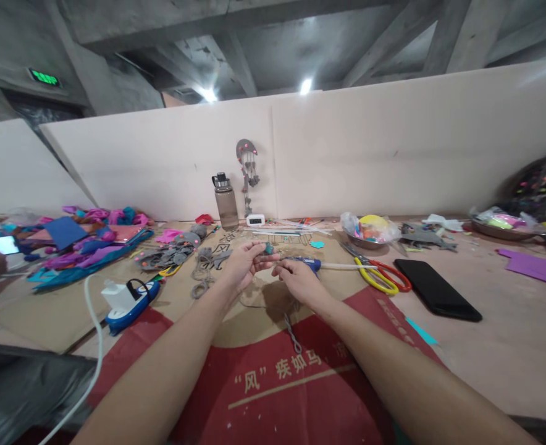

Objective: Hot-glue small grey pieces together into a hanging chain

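A small teal piece (pixel 269 248) is pinched in the closed fingertips of the left hand (pixel 244 266), raised just above the cardboard-covered bench (pixel 509 346) so it can be worked. The right hand (pixel 296 279) is curled just beside it; whether its grip holds the thin cord (pixel 292 334) hanging below cannot be told. Behind, a metal bowl (pixel 363 242) holds a bag of coloured bits (pixel 370 228), and the water bottle (pixel 226 201) looks nearly empty.

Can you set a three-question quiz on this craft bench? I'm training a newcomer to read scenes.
1. True or false: the black phone lies right of the scissors.
2. Which hand pinches the small teal piece?
3. Pick one: the water bottle stands (a) by the back wall, (b) on the red cardboard.

Key: 1 true. 2 the left hand; the right hand is close beside it. 3 (a).
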Demonstrator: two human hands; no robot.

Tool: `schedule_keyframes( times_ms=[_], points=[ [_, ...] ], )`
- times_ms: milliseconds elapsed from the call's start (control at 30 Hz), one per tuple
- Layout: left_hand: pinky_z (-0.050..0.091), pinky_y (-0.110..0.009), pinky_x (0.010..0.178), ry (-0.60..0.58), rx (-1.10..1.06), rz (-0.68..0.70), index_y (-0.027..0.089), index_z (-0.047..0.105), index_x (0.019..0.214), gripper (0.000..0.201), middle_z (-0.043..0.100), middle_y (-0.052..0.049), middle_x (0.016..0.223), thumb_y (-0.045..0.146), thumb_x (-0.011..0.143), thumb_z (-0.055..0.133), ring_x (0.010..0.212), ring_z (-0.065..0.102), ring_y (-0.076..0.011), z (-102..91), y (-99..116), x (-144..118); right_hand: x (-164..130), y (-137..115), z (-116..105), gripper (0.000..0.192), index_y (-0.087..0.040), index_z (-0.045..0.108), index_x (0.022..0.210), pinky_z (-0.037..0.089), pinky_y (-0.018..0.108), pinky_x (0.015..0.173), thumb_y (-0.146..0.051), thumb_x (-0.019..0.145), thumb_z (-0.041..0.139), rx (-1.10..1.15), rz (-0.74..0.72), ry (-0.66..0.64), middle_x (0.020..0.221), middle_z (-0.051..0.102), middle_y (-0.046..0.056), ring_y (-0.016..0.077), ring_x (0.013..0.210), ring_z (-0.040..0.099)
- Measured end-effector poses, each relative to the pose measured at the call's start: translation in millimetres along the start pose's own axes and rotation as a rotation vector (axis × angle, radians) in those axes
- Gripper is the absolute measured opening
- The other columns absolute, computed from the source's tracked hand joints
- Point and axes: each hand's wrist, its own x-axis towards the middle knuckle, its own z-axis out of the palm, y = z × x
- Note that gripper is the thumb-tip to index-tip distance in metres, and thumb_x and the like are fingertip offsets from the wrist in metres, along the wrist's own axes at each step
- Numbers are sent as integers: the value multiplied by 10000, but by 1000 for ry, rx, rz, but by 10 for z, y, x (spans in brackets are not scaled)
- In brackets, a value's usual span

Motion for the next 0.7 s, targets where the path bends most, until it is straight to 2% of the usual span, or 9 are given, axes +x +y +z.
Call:
schedule_keyframes(
  times_ms=[67, 133, 200, 267, 333, 400, 500, 600, 700],
  points=[
    [544, -207, 540, 43, -12, 26, 122, 529, 794, 79, 675, -62, 732, 145, 769, 600, 653, 686, -162, -23, 11, 19, 9, -28, -103, 251, -177, 621, 717, 367, 249, 654, -238, 823, 402, -108, -9, 37, 724, 628, 21, 143, 696, 542],
    [547, -212, 559, 77, -11, 56, 123, 527, 791, 92, 674, -61, 729, 158, 765, 609, 653, 685, -157, -50, 24, 38, 13, -56, -244, 297, -171, 613, 724, 371, 259, 669, -289, 863, 379, -259, -17, 159, 751, 642, 47, 154, 721, 555],
    [533, -206, 526, 99, 18, 78, 131, 525, 795, 128, 668, -51, 725, 184, 751, 632, 636, 680, -153, -70, 32, 50, 6, -50, -373, 299, -159, 616, 784, 375, 277, 669, -329, 873, 387, -428, 42, 257, 782, 652, 84, 175, 733, 569],
    [492, -187, 454, 110, 63, 85, 140, 523, 795, 166, 657, -37, 720, 213, 731, 657, 602, 671, -147, -80, 32, 54, -10, 7, -443, 296, -142, 617, 847, 386, 298, 651, -385, 844, 449, -563, 174, 260, 807, 656, 127, 210, 740, 588],
    [435, -167, 397, 114, 106, 88, 144, 531, 795, 188, 644, -25, 713, 237, 715, 673, 570, 657, -136, -82, 26, 54, -29, 107, -445, 307, -139, 618, 876, 399, 309, 626, -420, 776, 544, -627, 264, 187, 813, 657, 148, 237, 735, 606],
    [398, -156, 380, 105, 138, 99, 143, 548, 793, 201, 627, -13, 696, 259, 702, 684, 550, 644, -122, -81, 19, 54, -38, 221, -409, 278, -153, 620, 890, 407, 303, 597, -357, 701, 623, -616, 253, 131, 799, 660, 135, 236, 704, 613],
    [361, -147, 377, 91, 162, 122, 141, 572, 787, 219, 608, -2, 671, 285, 683, 701, 539, 625, -105, -80, 17, 57, -12, 349, -370, 235, -176, 628, 855, 404, 287, 544, -250, 632, 643, -514, 265, 139, 681, 644, 81, 213, 612, 596],
    [343, -147, 386, 93, 170, 142, 136, 592, 774, 224, 602, -3, 668, 290, 666, 715, 533, 601, -88, -76, 25, 58, 54, 380, -377, 174, -185, 622, 739, 389, 271, 497, -283, 600, 658, -359, 395, 143, 551, 590, 28, 196, 545, 570],
    [340, -152, 394, 94, 167, 171, 130, 600, 762, 207, 592, -4, 668, 278, 667, 708, 523, 573, -74, -69, 33, 54, 103, 309, -381, 179, -181, 611, 724, 395, 256, 499, -323, 620, 642, -173, 448, 198, 585, 609, 29, 187, 574, 581]
  ],
)
